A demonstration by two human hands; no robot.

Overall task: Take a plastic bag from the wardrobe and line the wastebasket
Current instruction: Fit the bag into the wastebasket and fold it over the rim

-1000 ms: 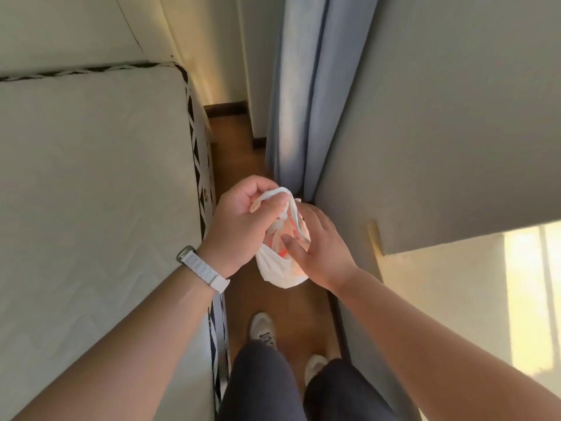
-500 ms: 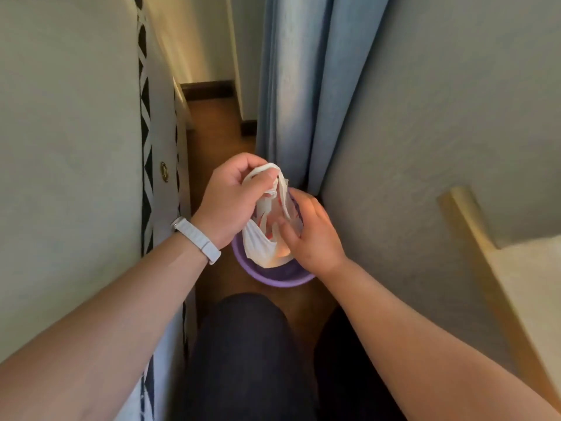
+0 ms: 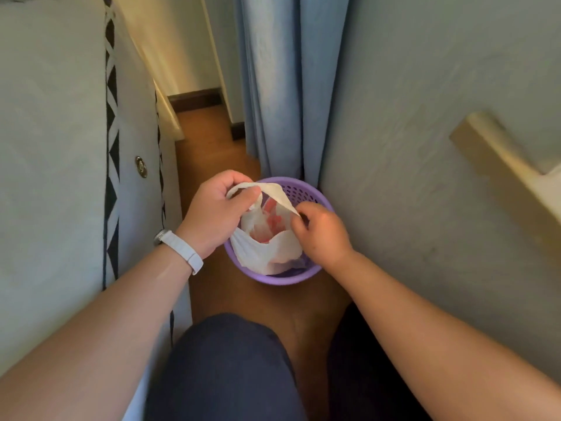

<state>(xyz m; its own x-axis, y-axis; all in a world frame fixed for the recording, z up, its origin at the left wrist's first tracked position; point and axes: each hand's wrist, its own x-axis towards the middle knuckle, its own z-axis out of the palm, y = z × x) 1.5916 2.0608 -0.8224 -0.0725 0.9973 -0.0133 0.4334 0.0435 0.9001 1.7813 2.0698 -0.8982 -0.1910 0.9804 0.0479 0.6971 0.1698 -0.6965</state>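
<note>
White plastic bag (image 3: 261, 253) with red print hangs over the purple wastebasket (image 3: 282, 279), its bottom sagging inside the perforated wall. The left hand (image 3: 212, 214) grips a handle loop in curled fingers. The right hand (image 3: 321, 235) pinches the opposite edge, and the bag's mouth is stretched between them. The wastebasket stands on the wooden floor (image 3: 209, 147), just beside the blue curtain (image 3: 282, 86) and the wall (image 3: 425, 147), near the mattress (image 3: 54, 147).
</note>
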